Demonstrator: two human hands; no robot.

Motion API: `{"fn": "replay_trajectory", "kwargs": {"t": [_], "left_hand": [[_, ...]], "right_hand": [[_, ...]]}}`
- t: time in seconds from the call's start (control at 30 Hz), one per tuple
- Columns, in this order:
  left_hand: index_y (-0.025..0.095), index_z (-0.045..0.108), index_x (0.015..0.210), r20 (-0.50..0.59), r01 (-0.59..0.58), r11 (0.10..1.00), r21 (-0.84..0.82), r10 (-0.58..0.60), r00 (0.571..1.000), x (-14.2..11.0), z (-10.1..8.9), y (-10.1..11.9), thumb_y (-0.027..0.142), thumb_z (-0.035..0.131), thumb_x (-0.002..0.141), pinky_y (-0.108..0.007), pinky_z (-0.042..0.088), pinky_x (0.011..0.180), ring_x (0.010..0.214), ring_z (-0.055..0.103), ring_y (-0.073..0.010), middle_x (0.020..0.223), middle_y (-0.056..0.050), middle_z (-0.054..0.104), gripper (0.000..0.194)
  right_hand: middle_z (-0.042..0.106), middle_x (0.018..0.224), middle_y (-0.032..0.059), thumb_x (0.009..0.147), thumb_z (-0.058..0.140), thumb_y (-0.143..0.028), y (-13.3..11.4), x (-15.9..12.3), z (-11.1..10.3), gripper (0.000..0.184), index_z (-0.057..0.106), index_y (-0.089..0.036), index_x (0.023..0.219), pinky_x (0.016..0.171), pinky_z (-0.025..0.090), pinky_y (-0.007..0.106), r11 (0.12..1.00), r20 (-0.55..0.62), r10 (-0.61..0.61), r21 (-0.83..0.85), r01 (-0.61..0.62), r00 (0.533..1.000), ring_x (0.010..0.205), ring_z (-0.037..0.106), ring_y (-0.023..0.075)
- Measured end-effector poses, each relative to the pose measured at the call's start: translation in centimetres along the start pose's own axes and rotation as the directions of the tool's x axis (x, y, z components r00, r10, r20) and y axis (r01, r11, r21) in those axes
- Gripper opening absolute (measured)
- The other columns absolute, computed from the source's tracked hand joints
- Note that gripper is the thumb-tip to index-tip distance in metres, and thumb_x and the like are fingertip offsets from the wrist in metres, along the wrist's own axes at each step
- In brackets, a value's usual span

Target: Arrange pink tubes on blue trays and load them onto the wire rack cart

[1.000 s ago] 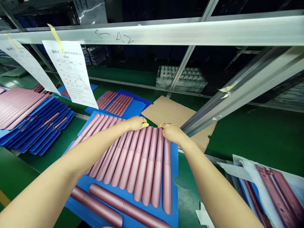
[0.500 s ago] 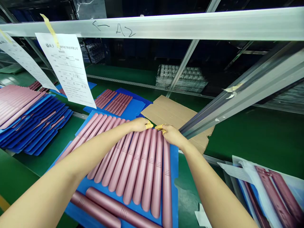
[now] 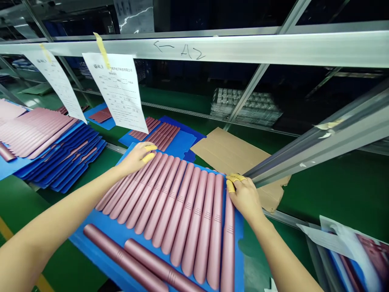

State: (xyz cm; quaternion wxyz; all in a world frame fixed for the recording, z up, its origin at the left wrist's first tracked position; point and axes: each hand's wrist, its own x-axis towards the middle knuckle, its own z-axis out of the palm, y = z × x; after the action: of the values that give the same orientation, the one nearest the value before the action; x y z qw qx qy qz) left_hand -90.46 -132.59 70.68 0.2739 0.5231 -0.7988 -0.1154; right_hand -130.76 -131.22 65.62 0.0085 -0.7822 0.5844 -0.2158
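A slanted row of long, rounded pink-mauve strips [image 3: 173, 194] with small printed lines lies on a blue sheet [image 3: 240, 219]. Over the far left end of the row is my left hand [image 3: 138, 158], its thumb and fingers, in yellow finger covers, apart and touching the strip ends. My right hand [image 3: 246, 198] rests at the far end of the rightmost strip [image 3: 228, 239], which lies slightly apart from the row. Its covered fingers are spread, thumb over that strip; the fingertips are partly hidden. Two darker strips [image 3: 121, 255] lie crosswise along the near side.
Stacked blue sheets [image 3: 73, 162] with pink strips stand at left. Behind the row lie more strips [image 3: 164, 136] and a flat cardboard piece [image 3: 227, 150]. A metal post [image 3: 304, 138] rises at right, beside wrapped parts [image 3: 349, 251]. Taped paper [image 3: 117, 93] hangs from a rail.
My hands have parted from close together at the row's far edge. The left went to its far left end, the right to its far right end. The view has shifted left.
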Motion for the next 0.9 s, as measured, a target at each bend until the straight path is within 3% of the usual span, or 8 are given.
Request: {"fn": "replay_trajectory", "kwargs": {"t": [0.1, 0.2, 0.37, 0.53, 0.67, 0.73, 0.8, 0.9], "left_hand": [[0.017, 0.055, 0.115, -0.077, 0.159, 0.987, 0.031, -0.157, 0.985, -5.4, -2.1, -4.7, 0.037, 0.040, 0.090, -0.043, 0.037, 0.105, 0.118, 0.046, -0.0216, 0.121, -0.009, 0.053, 0.035], [0.016, 0.052, 0.117, -0.095, 0.303, 0.953, 0.001, -0.301, 0.949, -10.3, -2.7, -8.0, 0.038, 0.038, 0.090, -0.043, 0.038, 0.104, 0.118, 0.047, -0.0222, 0.123, -0.010, 0.051, 0.037], [0.016, 0.055, 0.112, -0.004, 0.460, 0.874, -0.156, -0.466, 0.885, -14.7, -2.2, -9.4, 0.036, 0.038, 0.089, -0.038, 0.045, 0.097, 0.105, 0.056, -0.0199, 0.111, -0.008, 0.057, 0.035], [0.019, 0.057, 0.112, 0.148, 0.450, 0.851, -0.271, -0.425, 0.893, -15.7, -2.2, -8.8, 0.029, 0.040, 0.089, -0.034, 0.048, 0.088, 0.094, 0.059, -0.0177, 0.101, -0.005, 0.061, 0.031], [0.019, 0.053, 0.120, 0.190, 0.469, 0.848, -0.247, -0.433, 0.881, -16.4, -2.3, -8.9, 0.029, 0.043, 0.088, -0.033, 0.052, 0.079, 0.082, 0.059, -0.0161, 0.101, -0.006, 0.059, 0.035], [0.021, 0.048, 0.126, 0.141, 0.403, 0.887, -0.226, -0.379, 0.914, -16.6, -2.1, -9.0, 0.030, 0.045, 0.088, -0.038, 0.049, 0.089, 0.100, 0.056, -0.0193, 0.116, -0.009, 0.054, 0.039], [0.023, 0.042, 0.133, 0.094, 0.284, 0.937, -0.203, -0.270, 0.958, -16.6, -1.7, -9.0, 0.030, 0.047, 0.088, -0.043, 0.040, 0.102, 0.123, 0.042, -0.0233, 0.136, -0.011, 0.042, 0.045], [0.025, 0.031, 0.140, 0.131, 0.149, 0.976, -0.158, -0.129, 0.983, -16.4, -0.9, -8.7, 0.030, 0.047, 0.089, -0.048, 0.030, 0.109, 0.136, 0.025, -0.0262, 0.149, -0.011, 0.024, 0.054]], "right_hand": [[0.060, 0.104, 0.0134, 0.086, 0.033, -0.038, -0.3, 0.3, -0.1, 0.041, 0.063, -0.013, 0.100, 0.093, 0.042, 0.047, 1.000, -0.040, 0.015, -0.014, -0.015, 0.999, 0.100, 0.049, 0.0276], [0.060, 0.104, 0.0132, 0.085, 0.032, -0.037, -1.6, 1.8, -0.1, 0.042, 0.062, -0.013, 0.101, 0.093, 0.042, 0.047, 1.000, -0.019, 0.012, -0.023, -0.013, 1.000, 0.101, 0.050, 0.0272], [0.061, 0.101, 0.0122, 0.081, 0.034, -0.021, -6.5, 6.4, 1.9, 0.034, 0.062, -0.013, 0.099, 0.090, 0.045, 0.037, 0.998, 0.181, -0.021, -0.063, 0.032, 0.983, 0.097, 0.055, 0.0219], [0.063, 0.091, 0.0121, 0.074, 0.035, -0.010, -11.3, 8.4, 4.3, 0.034, 0.064, -0.013, 0.091, 0.078, 0.048, 0.032, 0.985, 0.368, -0.027, -0.148, 0.088, 0.929, 0.085, 0.059, 0.0199], [0.063, 0.088, 0.0154, 0.072, 0.035, -0.008, -13.4, 8.6, 4.3, 0.035, 0.064, -0.009, 0.092, 0.081, 0.047, 0.037, 0.965, 0.400, -0.022, -0.231, 0.124, 0.916, 0.086, 0.058, 0.0241], [0.061, 0.099, 0.0182, 0.080, 0.033, -0.014, -15.0, 9.1, 4.5, 0.036, 0.062, -0.006, 0.101, 0.087, 0.044, 0.042, 0.956, 0.372, -0.036, -0.259, 0.141, 0.928, 0.097, 0.055, 0.0275], [0.054, 0.121, 0.0181, 0.088, 0.031, -0.026, -17.4, 9.7, 5.4, 0.042, 0.055, -0.007, 0.117, 0.094, 0.040, 0.044, 0.950, 0.340, -0.093, -0.251, 0.186, 0.936, 0.112, 0.047, 0.0293], [0.036, 0.140, 0.0138, 0.091, 0.035, -0.044, -22.1, 9.8, 8.1, 0.052, 0.042, -0.013, 0.133, 0.101, 0.034, 0.046, 0.926, 0.322, -0.256, -0.189, 0.327, 0.912, 0.127, 0.033, 0.0297]]}}
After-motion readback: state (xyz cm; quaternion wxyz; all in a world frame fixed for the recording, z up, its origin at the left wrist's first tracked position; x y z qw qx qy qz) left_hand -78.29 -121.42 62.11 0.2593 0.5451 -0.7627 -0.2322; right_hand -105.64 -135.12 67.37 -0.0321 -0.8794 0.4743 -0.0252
